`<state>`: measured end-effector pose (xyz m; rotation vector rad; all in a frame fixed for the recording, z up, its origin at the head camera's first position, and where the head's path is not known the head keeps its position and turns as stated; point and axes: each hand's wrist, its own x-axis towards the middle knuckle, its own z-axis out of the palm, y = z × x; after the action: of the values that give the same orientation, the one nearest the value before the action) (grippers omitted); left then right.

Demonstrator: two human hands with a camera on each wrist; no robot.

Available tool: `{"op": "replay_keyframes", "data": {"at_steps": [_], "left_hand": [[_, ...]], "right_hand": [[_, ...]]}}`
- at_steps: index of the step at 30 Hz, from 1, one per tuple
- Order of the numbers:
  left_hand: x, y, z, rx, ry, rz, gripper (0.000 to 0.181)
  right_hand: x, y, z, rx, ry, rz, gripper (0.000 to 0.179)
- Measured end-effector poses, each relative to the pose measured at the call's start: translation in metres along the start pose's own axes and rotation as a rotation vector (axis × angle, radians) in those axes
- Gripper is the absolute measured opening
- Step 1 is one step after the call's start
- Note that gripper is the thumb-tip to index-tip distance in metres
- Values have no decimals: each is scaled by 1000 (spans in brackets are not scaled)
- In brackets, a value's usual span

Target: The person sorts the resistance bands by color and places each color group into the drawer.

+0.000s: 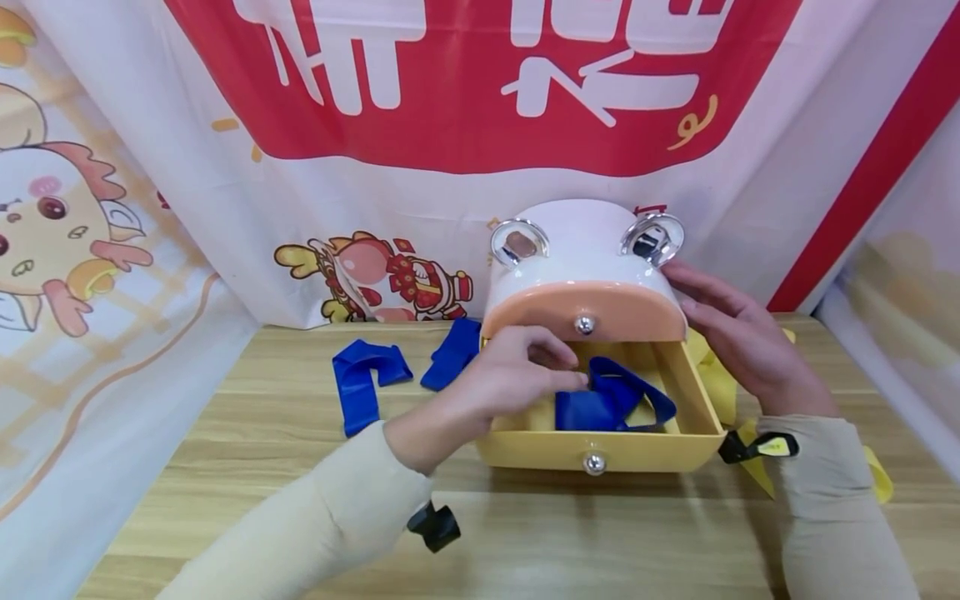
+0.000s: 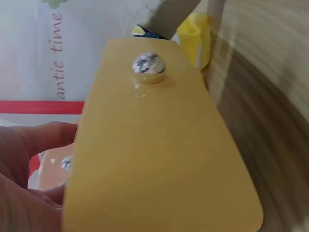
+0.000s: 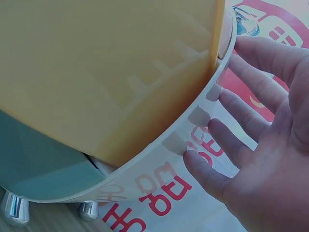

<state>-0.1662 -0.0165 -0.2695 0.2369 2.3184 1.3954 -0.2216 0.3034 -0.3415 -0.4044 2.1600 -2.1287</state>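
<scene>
A small white cabinet [image 1: 581, 229] with two silver ring-shaped ears stands on the table. Its peach upper drawer [image 1: 517, 307] is closed, while the yellow lower drawer [image 1: 660, 452] is pulled out. In the yellow drawer lies a loosely folded blue strip [image 1: 588, 410]. Over the drawer's left part hovers my left hand [image 1: 513, 371], fingers loosely bent near the blue strip, with nothing seen in its grasp. The fingers of my right hand [image 3: 270, 121] are spread and rest their tips against the cabinet's curved right side.
Blue strips [image 1: 360, 387] lie on the table left of the cabinet. Yellow strips [image 1: 716, 383] lie to its right, partly behind my right arm. A printed cloth [image 1: 420, 208] hangs close behind the cabinet. In the right wrist view a teal drawer [image 3: 43, 159] sits below the yellow one.
</scene>
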Motion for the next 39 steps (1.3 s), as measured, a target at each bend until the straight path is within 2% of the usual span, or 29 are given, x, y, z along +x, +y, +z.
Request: {"op": "replay_keyframes", "data": {"at_steps": [4, 11, 14, 19, 25, 28, 35, 39], "left_hand": [[-11, 0, -16, -40, 4, 23, 14], [-23, -4, -45, -181, 26, 62, 22], [-25, -8, -59, -212, 62, 61, 24], [-24, -24, -81, -239, 122, 43, 29], [-22, -51, -104, -232, 172, 40, 34], [-17, -69, -120, -242, 212, 19, 38], [-3, -121, -160, -276, 310, -114, 51], [1, -150, -175, -289, 348, -192, 58]], "right_hand": [[1, 0, 0, 6, -4, -4, 53], [0, 1, 0, 17, -4, -4, 53], [0, 2, 0, 17, -5, -7, 53], [0, 3, -1, 19, -3, -6, 53], [0, 5, -3, 29, -5, -11, 54], [-1, 4, -4, 36, -8, -19, 53], [-3, 2, -2, 34, -26, -30, 53], [-3, 2, -1, 29, -33, -34, 53]]}}
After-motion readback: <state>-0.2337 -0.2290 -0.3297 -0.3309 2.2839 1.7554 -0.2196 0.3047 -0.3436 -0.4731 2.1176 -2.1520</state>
